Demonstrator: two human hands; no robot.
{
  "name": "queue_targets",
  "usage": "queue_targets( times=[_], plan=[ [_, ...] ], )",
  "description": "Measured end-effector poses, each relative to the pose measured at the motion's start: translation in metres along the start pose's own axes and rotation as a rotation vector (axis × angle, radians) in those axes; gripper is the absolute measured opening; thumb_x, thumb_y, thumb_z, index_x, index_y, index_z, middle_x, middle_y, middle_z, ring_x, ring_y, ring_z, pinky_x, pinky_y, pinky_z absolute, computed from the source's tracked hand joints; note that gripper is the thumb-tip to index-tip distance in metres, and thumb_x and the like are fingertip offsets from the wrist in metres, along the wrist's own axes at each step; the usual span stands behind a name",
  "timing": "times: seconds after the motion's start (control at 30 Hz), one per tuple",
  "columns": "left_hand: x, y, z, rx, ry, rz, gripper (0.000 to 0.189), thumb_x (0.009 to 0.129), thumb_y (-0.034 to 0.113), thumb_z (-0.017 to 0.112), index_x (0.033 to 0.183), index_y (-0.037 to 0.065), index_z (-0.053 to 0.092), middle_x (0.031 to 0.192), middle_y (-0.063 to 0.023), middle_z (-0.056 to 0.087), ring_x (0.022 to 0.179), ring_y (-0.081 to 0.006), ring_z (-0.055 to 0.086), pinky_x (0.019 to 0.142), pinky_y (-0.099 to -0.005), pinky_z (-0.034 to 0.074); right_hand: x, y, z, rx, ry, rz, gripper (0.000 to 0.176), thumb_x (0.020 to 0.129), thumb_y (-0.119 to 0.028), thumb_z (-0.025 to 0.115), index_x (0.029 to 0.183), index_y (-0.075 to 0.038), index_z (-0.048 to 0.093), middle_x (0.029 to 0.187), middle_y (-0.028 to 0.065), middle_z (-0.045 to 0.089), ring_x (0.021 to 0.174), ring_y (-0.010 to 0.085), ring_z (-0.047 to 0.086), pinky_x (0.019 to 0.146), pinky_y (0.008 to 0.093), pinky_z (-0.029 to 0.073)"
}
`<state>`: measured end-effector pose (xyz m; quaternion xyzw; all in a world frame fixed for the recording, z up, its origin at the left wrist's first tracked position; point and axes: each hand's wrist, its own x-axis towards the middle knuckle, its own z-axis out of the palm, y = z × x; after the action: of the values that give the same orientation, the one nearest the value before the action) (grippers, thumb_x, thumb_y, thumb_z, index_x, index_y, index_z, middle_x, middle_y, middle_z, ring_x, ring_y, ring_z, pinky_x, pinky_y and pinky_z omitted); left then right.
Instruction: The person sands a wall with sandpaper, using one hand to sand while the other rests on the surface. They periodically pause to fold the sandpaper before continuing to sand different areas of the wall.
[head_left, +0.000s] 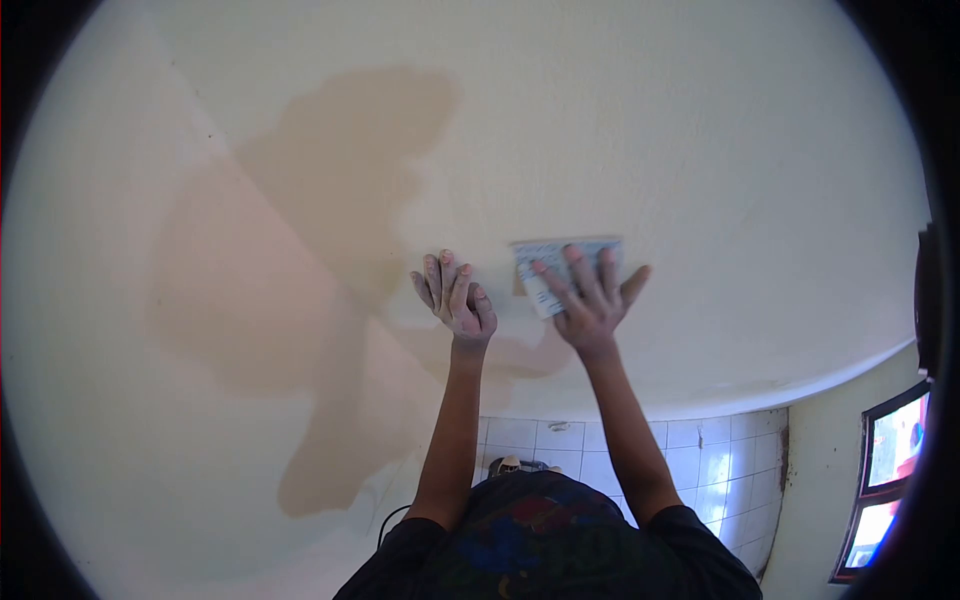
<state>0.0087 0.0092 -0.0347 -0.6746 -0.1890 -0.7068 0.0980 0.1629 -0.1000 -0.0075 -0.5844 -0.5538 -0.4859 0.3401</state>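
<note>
My right hand (pixel 592 305) presses a sheet of sandpaper (pixel 541 285) against the pale wall (pixel 700 190), its fingers spread over the sheet. Blue-grey print shows on the paper's outer side, and part of it is hidden under the fingers. Left of it, my left hand (pixel 458 300) is raised with nothing in it, palm turned up and fingers loosely bent and apart. Grey-white dust coats its fingers and palm.
A wall corner (pixel 310 250) runs diagonally at the left, with my shadow across both faces. Below lies a white tiled floor (pixel 690 450) with a dark object (pixel 497 468) near my body. A dark-framed window (pixel 885 490) is at the lower right.
</note>
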Motion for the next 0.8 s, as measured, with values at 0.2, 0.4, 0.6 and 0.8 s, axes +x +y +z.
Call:
queue_targets(
  times=[0.2, 0.4, 0.6, 0.8],
  plan=[
    [0.043, -0.005, -0.029, 0.008, -0.001, -0.040, 0.030, 0.096, 0.020, 0.044, 0.120, 0.003, 0.051, 0.143, -0.0201, 0.042, 0.140, -0.0392, 0.026, 0.113, -0.0564, 0.005, 0.113, -0.004, -0.053, 0.061, 0.144, 0.309, 0.038, 0.081, -0.025, 0.054, 0.115, -0.037, 0.067, 0.142, 0.0052, 0.047, 0.143, 0.0342, 0.020, 0.112, 0.0590, -0.008],
    [0.047, -0.005, -0.027, 0.015, -0.001, -0.016, 0.029, 0.097, 0.019, 0.043, 0.121, 0.005, 0.049, 0.143, -0.0196, 0.041, 0.140, -0.0393, 0.026, 0.113, -0.0566, 0.006, 0.096, -0.010, -0.042, 0.077, 0.151, 0.332, 0.045, 0.076, -0.018, 0.049, 0.113, -0.034, 0.068, 0.144, 0.0063, 0.044, 0.143, 0.0354, 0.019, 0.113, 0.0579, -0.007],
    [0.048, -0.006, -0.028, 0.024, -0.009, -0.013, 0.028, 0.097, 0.018, 0.043, 0.121, 0.005, 0.048, 0.144, -0.0204, 0.040, 0.139, -0.0403, 0.026, 0.113, -0.0569, 0.006, 0.095, -0.001, -0.043, 0.048, 0.149, 0.284, 0.046, 0.076, -0.018, 0.049, 0.114, -0.035, 0.068, 0.145, 0.0046, 0.044, 0.143, 0.0350, 0.018, 0.113, 0.0583, -0.006],
    [0.049, -0.006, -0.030, 0.047, -0.035, -0.017, 0.029, 0.097, 0.018, 0.043, 0.122, 0.006, 0.046, 0.144, -0.0204, 0.040, 0.140, -0.0406, 0.025, 0.113, -0.0569, 0.006, 0.095, -0.003, -0.043, 0.040, 0.120, 0.305, 0.042, 0.078, -0.021, 0.050, 0.113, -0.036, 0.068, 0.145, 0.0057, 0.044, 0.143, 0.0361, 0.017, 0.113, 0.0589, -0.007]
  ],
)
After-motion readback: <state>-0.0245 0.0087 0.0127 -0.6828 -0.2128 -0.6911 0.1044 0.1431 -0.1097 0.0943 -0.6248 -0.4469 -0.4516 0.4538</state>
